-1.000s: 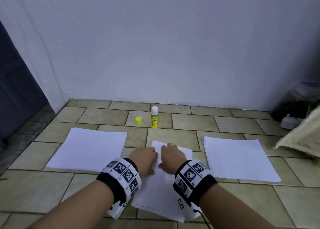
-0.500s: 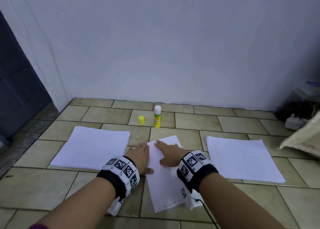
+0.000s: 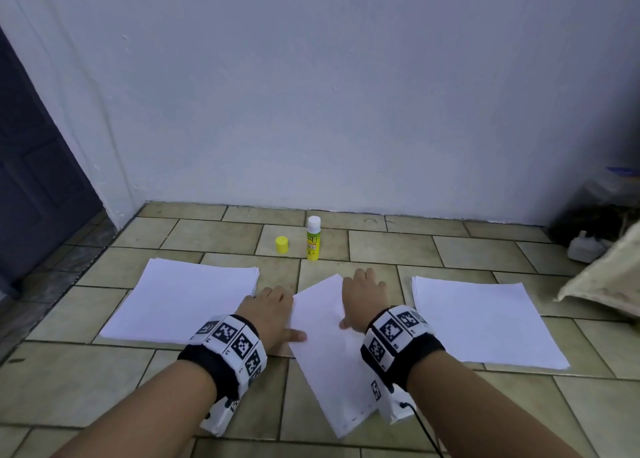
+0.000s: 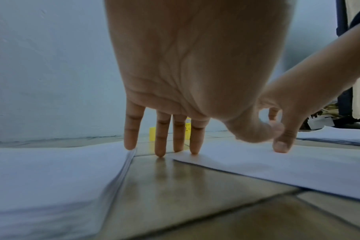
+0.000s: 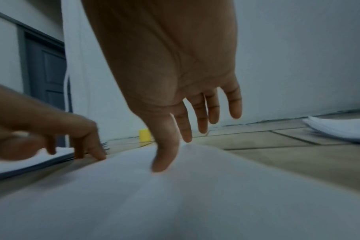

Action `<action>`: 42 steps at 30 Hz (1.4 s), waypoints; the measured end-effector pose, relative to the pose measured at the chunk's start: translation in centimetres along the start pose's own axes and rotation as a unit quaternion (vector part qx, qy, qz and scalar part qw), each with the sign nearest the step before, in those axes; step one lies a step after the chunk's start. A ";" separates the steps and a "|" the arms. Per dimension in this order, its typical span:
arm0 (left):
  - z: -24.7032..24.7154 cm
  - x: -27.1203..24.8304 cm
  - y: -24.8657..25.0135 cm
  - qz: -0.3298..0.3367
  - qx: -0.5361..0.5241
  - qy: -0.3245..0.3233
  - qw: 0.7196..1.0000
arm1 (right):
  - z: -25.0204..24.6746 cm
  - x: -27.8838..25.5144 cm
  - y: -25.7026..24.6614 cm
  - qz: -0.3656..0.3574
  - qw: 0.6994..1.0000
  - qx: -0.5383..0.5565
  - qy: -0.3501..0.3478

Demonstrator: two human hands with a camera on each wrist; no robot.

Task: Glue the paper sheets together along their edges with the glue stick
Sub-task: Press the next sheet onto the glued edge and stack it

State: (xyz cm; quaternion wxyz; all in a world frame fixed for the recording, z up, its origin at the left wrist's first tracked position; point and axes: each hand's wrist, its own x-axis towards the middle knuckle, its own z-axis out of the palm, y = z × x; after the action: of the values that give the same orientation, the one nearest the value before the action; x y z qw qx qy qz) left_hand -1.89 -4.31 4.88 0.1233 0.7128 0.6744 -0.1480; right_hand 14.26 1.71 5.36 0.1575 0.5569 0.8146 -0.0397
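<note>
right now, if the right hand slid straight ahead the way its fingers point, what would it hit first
Probably the glue stick. The right hand points up the floor toward the wall, slightly left, and only bare tile lies between. It might pass just right of it; depth is unclear.

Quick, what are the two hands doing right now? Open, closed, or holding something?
Left hand: open, straight fingers touching the middle paper sheet and floor, no grip.
Right hand: open, thumb pressing that sheet, nothing held.

A white paper sheet (image 3: 325, 347) lies crooked on the floor between two paper piles. The open glue stick (image 3: 313, 239) stands behind, its yellow cap (image 3: 282, 244) beside it.
</note>
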 end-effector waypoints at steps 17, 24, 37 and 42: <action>0.3 1.5 -1.0 0.022 0.013 -0.105 0.994 | 0.8 0.3 -5.1 -0.196 0.971 0.108 -0.086; 0.6 1.6 -1.3 0.014 0.012 -0.123 0.992 | 1.2 0.2 1.2 -0.111 0.978 0.134 -0.119; -1.6 0.5 -1.0 0.028 0.041 -0.053 0.997 | 1.1 -0.1 2.6 0.024 0.998 0.042 -0.046; -1.7 0.8 1.6 0.086 0.004 -0.009 0.996 | 1.3 0.5 -0.3 -0.020 0.999 0.032 -0.028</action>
State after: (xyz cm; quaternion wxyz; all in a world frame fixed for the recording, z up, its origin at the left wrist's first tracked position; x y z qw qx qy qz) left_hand -0.18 -3.01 6.13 0.1390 0.7672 0.6091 -0.1455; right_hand 14.14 1.70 3.96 0.1616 0.5439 0.8190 -0.0849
